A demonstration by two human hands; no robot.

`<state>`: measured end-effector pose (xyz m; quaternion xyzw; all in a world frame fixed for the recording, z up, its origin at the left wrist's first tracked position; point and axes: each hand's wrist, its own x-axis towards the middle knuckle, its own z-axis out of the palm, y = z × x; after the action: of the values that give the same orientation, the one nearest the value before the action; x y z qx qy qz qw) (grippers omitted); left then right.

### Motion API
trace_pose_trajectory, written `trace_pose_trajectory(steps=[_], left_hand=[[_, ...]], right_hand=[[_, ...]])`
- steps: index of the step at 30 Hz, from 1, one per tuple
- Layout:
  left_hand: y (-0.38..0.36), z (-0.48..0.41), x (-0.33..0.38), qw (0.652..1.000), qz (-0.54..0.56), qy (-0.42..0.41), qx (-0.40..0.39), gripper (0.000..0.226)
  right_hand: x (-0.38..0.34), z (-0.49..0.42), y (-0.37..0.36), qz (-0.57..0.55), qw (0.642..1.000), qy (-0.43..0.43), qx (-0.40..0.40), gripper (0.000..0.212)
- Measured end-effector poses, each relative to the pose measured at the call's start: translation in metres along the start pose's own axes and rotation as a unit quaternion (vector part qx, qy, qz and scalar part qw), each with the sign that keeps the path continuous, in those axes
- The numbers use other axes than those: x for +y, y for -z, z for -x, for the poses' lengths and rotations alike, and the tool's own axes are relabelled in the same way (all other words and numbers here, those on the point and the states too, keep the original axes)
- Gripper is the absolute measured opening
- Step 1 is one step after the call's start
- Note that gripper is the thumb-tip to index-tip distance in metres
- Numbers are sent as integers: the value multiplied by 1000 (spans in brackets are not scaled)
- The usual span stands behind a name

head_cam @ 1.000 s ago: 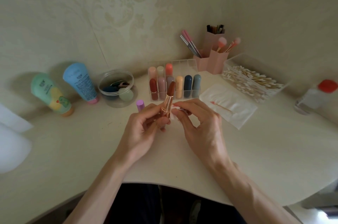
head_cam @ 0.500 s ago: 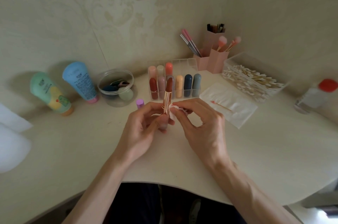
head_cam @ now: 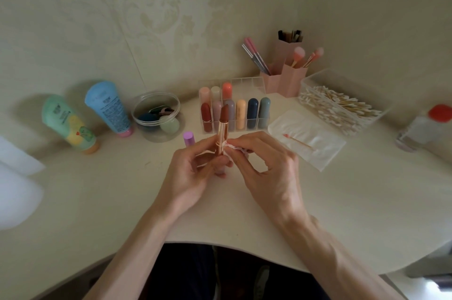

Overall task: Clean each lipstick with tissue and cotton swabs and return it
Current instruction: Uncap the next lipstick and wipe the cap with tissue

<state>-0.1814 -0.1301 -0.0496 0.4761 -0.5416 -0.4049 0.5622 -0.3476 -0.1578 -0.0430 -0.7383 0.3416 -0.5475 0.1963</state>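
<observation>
Right now your left hand (head_cam: 190, 170) grips the lipstick (head_cam: 222, 133) by the lower end of its gold barrel, fingers curled round it, above the tabletop (head_cam: 122, 189) and near the front of the clear organiser (head_cam: 247, 83). Its long axis stands close to upright, with the brown bullet wound out and uppermost. Your right hand (head_cam: 266, 167) pinches a small wad of tissue (head_cam: 232, 147) between thumb and forefinger and presses it against the barrel's right side.

So the work lies directly left of your right fingers (head_cam: 254, 140), touching them through the tissue. That hand looks like the one to wipe, sliding along the barrel while the left turns it.

Open room lies toward you and to both sides. Ahead it is tighter: the organiser's capped lipsticks (head_cam: 241, 117) stand close behind the bullet, and a purple cap (head_cam: 189, 138) stands just beside your left knuckles. To the right, a used cotton swab (head_cam: 297, 141) lies on a white sheet (head_cam: 318, 152), near your right hand. Which organiser compartment this lipstick returns to, I cannot tell.
</observation>
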Motion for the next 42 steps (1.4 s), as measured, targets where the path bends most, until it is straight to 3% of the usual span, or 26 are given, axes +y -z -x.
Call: trace_pose_trajectory(steps=[3,13,18,22,28,34,42], left_hand=[[-1,0,1,999,23,8,22,22],[1,2,1,999,-21,-9,-42,28],[2,0,-1,1000,1,9,-17,19],[0,1,0,998,45,29,12,31],[0,1,2,999,36,25,-4,14],[2,2,4,999,2,22,-35,29],[0,1,3,999,36,37,15,27]], right_hand=[[1,0,0,5,1000,-7,2,8],[2,-1,1,1,1000,-30,-1,10],[1,-1,1,10,1000,-7,-8,9],[2,0,1,10,1000,-16,-8,8],[1,1,2,23,1000,-7,-5,8],[2,0,2,29,1000,0,1,10],[2,0,1,32,999,5,2,9]])
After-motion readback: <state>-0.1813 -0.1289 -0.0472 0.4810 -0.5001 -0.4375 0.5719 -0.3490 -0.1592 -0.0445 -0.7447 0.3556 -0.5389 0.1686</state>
